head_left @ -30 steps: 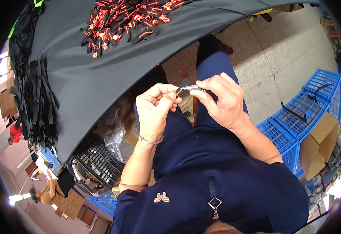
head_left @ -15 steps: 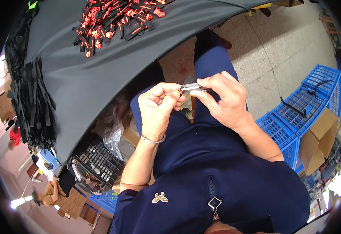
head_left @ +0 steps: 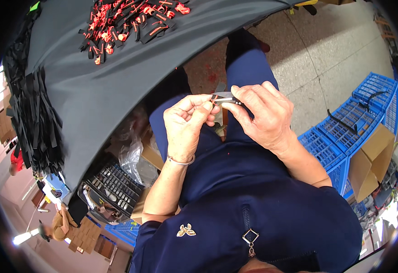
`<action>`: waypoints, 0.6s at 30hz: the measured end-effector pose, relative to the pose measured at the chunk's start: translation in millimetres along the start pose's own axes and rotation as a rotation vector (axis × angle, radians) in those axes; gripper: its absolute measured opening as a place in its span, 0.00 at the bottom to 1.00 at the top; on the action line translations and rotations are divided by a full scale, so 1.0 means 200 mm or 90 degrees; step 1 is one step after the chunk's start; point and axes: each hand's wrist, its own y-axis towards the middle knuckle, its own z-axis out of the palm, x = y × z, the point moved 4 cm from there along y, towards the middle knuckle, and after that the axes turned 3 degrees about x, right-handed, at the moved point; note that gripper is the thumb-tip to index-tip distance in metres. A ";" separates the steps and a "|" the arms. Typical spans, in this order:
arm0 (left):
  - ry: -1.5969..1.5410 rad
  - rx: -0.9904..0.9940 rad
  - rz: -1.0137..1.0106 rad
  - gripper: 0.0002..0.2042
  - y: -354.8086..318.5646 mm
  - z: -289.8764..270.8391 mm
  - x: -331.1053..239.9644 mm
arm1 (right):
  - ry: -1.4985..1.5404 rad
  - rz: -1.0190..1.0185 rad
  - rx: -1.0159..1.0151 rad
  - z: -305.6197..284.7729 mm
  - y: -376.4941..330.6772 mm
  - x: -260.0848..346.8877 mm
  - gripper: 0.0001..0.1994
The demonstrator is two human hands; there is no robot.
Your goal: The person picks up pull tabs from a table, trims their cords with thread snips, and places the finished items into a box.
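Observation:
My left hand (head_left: 183,123) pinches a small black fabric tab with orange-red thread (head_left: 214,97) between thumb and fingertips, above my lap. Its bracelet-wearing wrist comes up from below. From the right, my right hand (head_left: 268,114) grips a pair of thread snips (head_left: 226,99), thumb beneath and fingers above. The blades point left and meet the tab and thread at my left fingertips. Whether the thread lies between the blades is too small to tell. Up on the dark cloth lies a pile of similar black tabs with orange-red stitching (head_left: 126,27).
A dark grey cloth (head_left: 103,91) covers the table at upper left, with bundled black straps (head_left: 40,123) hanging at its left end. Blue plastic crates (head_left: 344,127) and an open cardboard box (head_left: 369,159) stand right. A black crate (head_left: 115,189) sits lower left; another person (head_left: 58,225) is beyond.
The snips have tilted slightly, and more of the black tab shows at my left fingertips. Both hands have shifted only a little. The table and pile sit slightly higher and further left in view.

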 end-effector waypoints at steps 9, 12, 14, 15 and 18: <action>-0.124 0.034 -0.055 0.08 -0.01 0.00 0.06 | 0.304 0.208 0.098 0.10 -0.04 -0.07 0.09; -0.061 0.028 -0.051 0.07 -0.01 -0.01 0.11 | 0.780 0.449 0.170 0.19 -0.10 -0.14 0.09; -0.032 0.000 -0.034 0.06 -0.01 -0.02 0.14 | 1.133 0.511 0.121 0.23 -0.11 -0.15 0.12; -0.001 -0.029 -0.015 0.06 -0.01 -0.02 0.14 | 1.161 0.546 0.116 0.20 -0.10 -0.15 0.09; 0.176 -0.096 0.101 0.05 -0.04 0.01 0.12 | 0.768 0.423 0.097 0.18 -0.06 -0.18 0.12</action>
